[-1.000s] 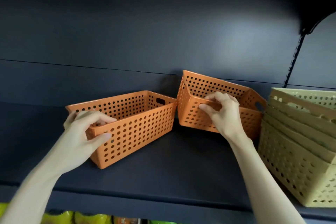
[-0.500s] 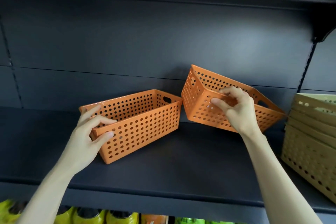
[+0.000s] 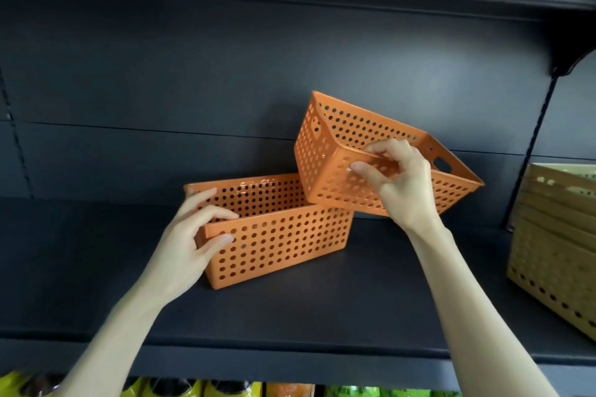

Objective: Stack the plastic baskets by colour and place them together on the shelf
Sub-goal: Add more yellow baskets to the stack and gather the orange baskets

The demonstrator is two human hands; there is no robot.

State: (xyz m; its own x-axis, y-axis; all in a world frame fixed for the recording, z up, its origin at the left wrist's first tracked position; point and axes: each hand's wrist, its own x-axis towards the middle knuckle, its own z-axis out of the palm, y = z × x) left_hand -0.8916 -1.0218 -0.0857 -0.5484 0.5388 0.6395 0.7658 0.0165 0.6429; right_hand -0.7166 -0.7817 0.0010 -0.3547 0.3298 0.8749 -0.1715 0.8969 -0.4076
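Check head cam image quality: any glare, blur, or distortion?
Head view: soft light patch on the back panel, no harsh glare; the shelf edge bows from wide-angle distortion; beige baskets at the right edge look soft; orange baskets and both hands look sharp.

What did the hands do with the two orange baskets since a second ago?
The right hand lifted the tilted orange basket off the shelf and carried it left, so its corner now hangs over the other orange basket. It was gripping the rim all along. The left hand kept hold of the basket standing on the shelf, and the beige stack was not touched.
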